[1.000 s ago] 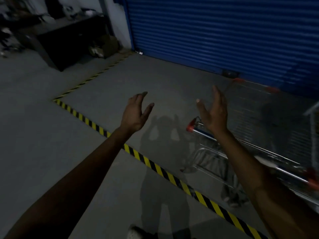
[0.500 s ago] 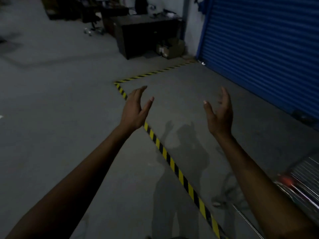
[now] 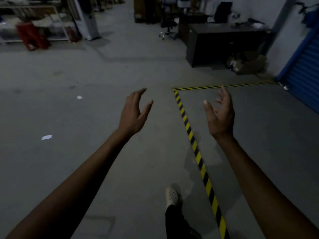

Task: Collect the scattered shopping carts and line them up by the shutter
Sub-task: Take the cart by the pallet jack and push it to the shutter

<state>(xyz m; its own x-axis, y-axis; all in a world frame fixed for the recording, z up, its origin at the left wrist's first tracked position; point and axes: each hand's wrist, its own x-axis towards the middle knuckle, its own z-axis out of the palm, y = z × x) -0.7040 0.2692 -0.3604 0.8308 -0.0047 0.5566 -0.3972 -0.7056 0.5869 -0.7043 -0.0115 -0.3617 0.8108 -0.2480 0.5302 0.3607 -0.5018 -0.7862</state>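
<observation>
- The left hand (image 3: 133, 116) and right hand (image 3: 220, 116) are both held up in front, empty, palms turned toward each other, with the fingers spread loosely and a wide gap between thumb and fingers
- No shopping cart shows in this view, so where the next one stands, and its frame, basket and wheels, cannot be told from here
- The shutter (image 3: 305, 69) is a blue ribbed sheet, seen only as a strip at the 2 o'clock edge
- Yellow-and-black hazard tape (image 3: 195, 145) runs from 5 o'clock up to a corner near 1 o'clock, then turns toward the shutter and marks off the floor in front of it
- The step looks like walking out to find a cart: one shoe (image 3: 171, 195) is forward at 6 o'clock, on the open side of the tape
- To do it well, search the floor toward 12 and 10 o'clock, past the desk (image 3: 224, 42) and the shelving (image 3: 34, 23)
- Come at a cart from its handle end and take the bar with both hands set apart
- Steer clear of the paper scraps (image 3: 46, 137) at 9 o'clock
- Bring it over the tape squarely and park it close along the shutter
</observation>
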